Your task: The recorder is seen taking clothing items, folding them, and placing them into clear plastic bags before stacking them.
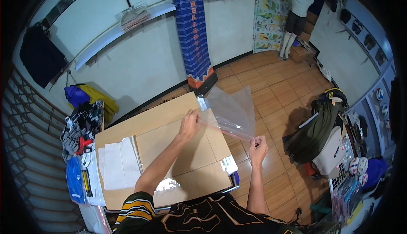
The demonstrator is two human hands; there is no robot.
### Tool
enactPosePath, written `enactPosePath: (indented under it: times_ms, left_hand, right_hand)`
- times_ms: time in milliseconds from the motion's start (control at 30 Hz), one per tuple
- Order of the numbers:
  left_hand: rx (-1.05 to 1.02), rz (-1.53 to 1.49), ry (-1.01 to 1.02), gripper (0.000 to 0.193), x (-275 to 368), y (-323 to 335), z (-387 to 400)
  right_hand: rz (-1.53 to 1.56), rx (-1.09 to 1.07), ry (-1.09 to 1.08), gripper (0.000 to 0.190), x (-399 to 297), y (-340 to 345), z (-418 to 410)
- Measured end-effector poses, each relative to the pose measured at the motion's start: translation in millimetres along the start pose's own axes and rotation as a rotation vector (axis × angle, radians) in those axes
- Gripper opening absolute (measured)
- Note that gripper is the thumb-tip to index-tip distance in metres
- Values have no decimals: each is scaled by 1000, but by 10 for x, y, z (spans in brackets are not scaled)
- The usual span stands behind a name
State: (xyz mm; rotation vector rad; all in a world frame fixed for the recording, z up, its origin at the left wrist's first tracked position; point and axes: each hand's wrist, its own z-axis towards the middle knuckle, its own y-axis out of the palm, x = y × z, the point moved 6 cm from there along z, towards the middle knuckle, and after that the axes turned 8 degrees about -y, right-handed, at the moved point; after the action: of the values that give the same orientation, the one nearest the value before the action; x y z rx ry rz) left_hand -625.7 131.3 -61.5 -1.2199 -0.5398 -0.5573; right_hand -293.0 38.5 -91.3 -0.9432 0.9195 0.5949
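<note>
A clear plastic bag [233,113] with a reddish strip along its near edge is stretched between my hands. My left hand [190,124] pinches one end of that edge above the cardboard-covered table [178,145]. Out past the table's right side, my right hand [258,148] grips the other corner over the tiled floor. The bag's far part spreads beyond the table edge and looks flat, with nothing visible inside. On the table's left part lies a folded white cloth [119,164], apart from both hands.
Patterned clothing [81,129] and a blue plastic-wrapped packet [75,180] lie left of the table. A blue pillar [194,30] stands beyond its far end. At right, a dark green garment [314,132] and a white bag [330,151] rest by a rack. A mannequin [297,14] stands farther back.
</note>
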Motion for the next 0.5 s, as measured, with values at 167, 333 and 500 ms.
enactPosePath:
  times_ms: [167,333,500]
  left_hand:
    - [-46,-7,-1,10,88,279,524]
    - [-180,16,-70,9,140,447,763]
    - [-169,22,-60,11,57,463,817]
  right_hand:
    - [168,72,43,13,69,57,166]
    - [272,74,110,16,325,139,206]
    - [189,50,126,21,363,246,44]
